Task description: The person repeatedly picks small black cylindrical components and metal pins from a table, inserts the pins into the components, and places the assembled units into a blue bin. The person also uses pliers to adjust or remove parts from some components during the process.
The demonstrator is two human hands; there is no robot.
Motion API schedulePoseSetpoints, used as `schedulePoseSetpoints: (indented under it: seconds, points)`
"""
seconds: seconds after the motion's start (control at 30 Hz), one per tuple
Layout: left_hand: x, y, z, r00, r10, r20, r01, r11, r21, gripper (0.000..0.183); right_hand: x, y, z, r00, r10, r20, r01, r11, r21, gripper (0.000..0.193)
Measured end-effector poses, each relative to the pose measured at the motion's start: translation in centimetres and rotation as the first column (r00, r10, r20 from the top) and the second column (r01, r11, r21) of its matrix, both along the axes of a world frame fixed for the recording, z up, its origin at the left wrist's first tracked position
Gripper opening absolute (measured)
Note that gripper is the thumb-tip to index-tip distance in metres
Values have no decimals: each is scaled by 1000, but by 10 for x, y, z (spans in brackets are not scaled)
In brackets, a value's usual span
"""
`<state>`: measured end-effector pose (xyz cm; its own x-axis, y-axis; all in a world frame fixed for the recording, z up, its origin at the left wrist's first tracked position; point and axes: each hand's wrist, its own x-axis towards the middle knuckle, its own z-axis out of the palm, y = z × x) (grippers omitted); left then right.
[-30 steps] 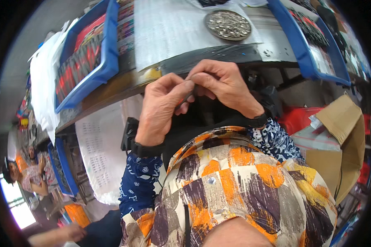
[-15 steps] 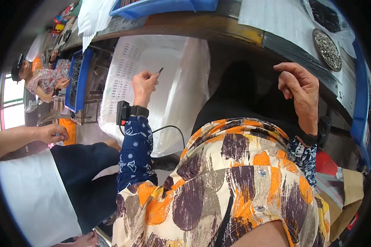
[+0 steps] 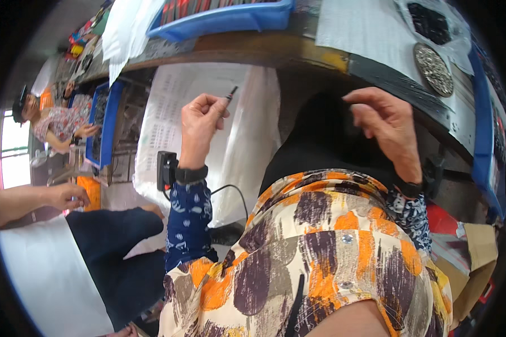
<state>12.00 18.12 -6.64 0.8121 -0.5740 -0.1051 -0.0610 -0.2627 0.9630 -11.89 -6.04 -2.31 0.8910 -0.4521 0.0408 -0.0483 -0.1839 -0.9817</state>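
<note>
Between the thumb and fingers of my left hand (image 3: 201,122) is a small dark rod-shaped piece (image 3: 231,93) with a lighter band, its tip pointing up and right. That hand is over a white plastic crate (image 3: 168,106) lined with clear film; the piece is too small to name more exactly. My right hand (image 3: 383,118) hovers above my dark-clothed lap near the bench edge. Its fingers are bent and apart from the thumb, and I see nothing in them.
Ahead runs a worn workbench (image 3: 236,49) carrying a blue tray (image 3: 225,18) of red and dark pieces. Farther right are an oval dish (image 3: 433,68) of small metal parts, a bag of black parts (image 3: 428,23) and another blue tray (image 3: 485,151). Co-workers sit at left; a cardboard box (image 3: 478,247) stands lower right.
My left hand has turned slightly and come nearer, with the dark piece lifted up and to the right. My right hand has shifted left, toward the middle. The view has tilted a little.
</note>
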Motion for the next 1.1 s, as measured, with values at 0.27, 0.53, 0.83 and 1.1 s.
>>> schedulePoseSetpoints:
  seconds: [0.27,0.53,0.83,1.1]
  points:
    - [-93,-83,54,853,-431,-294,350,891,-290,16,12,8,5,983,-5,186,3,1000,11,23]
    - [-118,-118,48,752,-473,-460,326,872,-365,17,-2,-5,-2,966,-25,258,0,995,96,19]
    - [-121,-124,48,836,-467,-288,391,876,-284,16,-6,-3,-17,924,-157,348,135,987,86,18]
    - [-131,-123,45,874,-348,339,388,920,-57,17,-6,-6,-22,923,-208,323,147,968,204,21]
